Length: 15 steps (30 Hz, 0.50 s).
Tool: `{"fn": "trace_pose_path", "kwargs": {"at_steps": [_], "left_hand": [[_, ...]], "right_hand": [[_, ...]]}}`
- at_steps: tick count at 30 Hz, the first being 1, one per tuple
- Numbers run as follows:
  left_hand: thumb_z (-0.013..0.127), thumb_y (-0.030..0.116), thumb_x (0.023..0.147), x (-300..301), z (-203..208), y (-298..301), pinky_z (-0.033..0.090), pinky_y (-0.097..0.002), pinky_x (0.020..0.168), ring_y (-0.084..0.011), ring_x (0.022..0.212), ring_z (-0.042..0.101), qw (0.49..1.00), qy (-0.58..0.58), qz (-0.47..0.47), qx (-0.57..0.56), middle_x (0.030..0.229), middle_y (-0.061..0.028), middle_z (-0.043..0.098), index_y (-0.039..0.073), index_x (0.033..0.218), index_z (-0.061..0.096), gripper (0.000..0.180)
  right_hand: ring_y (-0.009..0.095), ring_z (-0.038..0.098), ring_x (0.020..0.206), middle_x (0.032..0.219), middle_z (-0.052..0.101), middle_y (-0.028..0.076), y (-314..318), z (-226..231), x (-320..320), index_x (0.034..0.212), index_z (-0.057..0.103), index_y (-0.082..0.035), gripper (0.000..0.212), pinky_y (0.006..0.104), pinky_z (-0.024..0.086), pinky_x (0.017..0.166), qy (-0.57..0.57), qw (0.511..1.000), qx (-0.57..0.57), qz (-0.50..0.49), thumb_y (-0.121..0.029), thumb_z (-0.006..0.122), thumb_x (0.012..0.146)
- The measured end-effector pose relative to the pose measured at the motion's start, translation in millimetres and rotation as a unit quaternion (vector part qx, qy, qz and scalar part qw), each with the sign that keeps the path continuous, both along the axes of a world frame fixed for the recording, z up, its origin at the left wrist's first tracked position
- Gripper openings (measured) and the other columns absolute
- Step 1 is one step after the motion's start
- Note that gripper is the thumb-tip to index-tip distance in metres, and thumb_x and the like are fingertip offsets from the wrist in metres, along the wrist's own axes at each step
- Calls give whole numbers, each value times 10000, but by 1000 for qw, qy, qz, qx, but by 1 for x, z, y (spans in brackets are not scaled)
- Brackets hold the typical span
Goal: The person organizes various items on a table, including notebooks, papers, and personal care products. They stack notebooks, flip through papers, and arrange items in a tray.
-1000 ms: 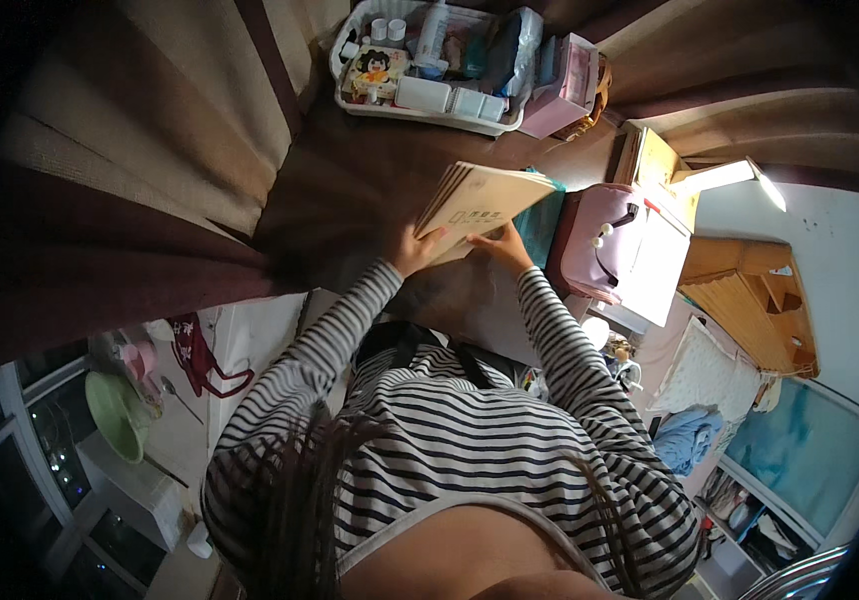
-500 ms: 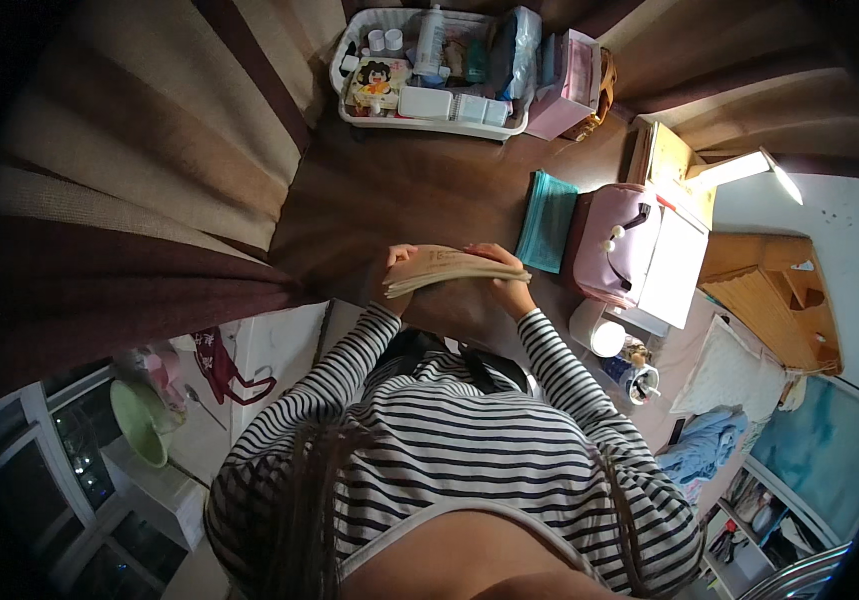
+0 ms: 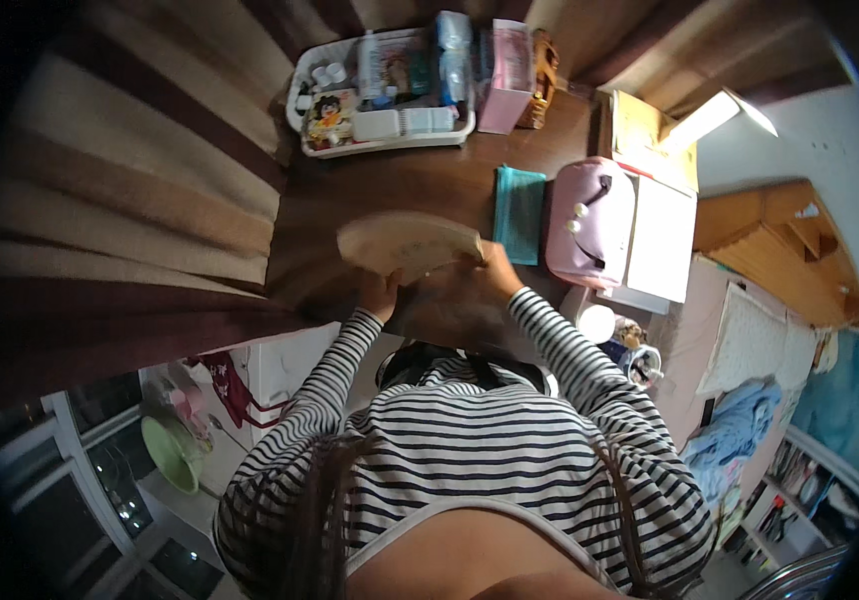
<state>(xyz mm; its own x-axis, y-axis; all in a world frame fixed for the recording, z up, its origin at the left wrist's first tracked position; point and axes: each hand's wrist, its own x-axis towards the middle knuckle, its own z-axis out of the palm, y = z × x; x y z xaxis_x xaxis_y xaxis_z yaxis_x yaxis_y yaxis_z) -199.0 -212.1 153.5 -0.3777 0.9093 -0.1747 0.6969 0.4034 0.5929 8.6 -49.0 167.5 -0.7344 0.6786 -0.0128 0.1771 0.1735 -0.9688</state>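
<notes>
Over the brown desk I hold a small stack of thin tan notebooks (image 3: 405,243), blurred by motion and bowed along its length. My right hand (image 3: 496,270) is closed on the stack's right end. At the near edge, left of the middle, my left hand (image 3: 380,293) grips it with the thumb upward; the fingers underneath are hidden. Just beyond my right hand lies a flat teal mesh pouch (image 3: 521,215), and to its right a pink zip case (image 3: 590,222) with a dark strap.
A white basket (image 3: 390,146) of bottles and small boxes stands at the back left, a pink box (image 3: 507,85) beside it. On the right are white papers (image 3: 662,235), a lit lamp (image 3: 715,118) and a white cup (image 3: 597,323). Curtains (image 3: 150,150) border the left.
The notebooks have swung left and tilted, blurring. My left hand has shifted from their left end to the near edge. The view has turned slightly, so the basket and pouch appear further left.
</notes>
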Motion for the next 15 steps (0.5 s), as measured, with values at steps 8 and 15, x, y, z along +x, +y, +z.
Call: {"fn": "trace_pose_path", "kwargs": {"at_steps": [8,15], "left_hand": [[476,291,972,174,134,133,480,-367,782,-264,862,603,924,-306,-124,195,949,-187,630,-49,1168,505,393],[477,258,916,349,73,265,494,-438,821,-446,932,597,955,-166,-247,-1,1036,-320,570,-33,1038,579,331]], "right_hand": [[174,593,982,1125,601,113,67,153,209,1254,447,61,485,312,482,877,254,948,-167,-92,-103,655,847],[177,592,911,1011,616,99,137,67,390,1059,565,38,362,296,490,829,-21,941,-58,-333,-82,732,761]]}}
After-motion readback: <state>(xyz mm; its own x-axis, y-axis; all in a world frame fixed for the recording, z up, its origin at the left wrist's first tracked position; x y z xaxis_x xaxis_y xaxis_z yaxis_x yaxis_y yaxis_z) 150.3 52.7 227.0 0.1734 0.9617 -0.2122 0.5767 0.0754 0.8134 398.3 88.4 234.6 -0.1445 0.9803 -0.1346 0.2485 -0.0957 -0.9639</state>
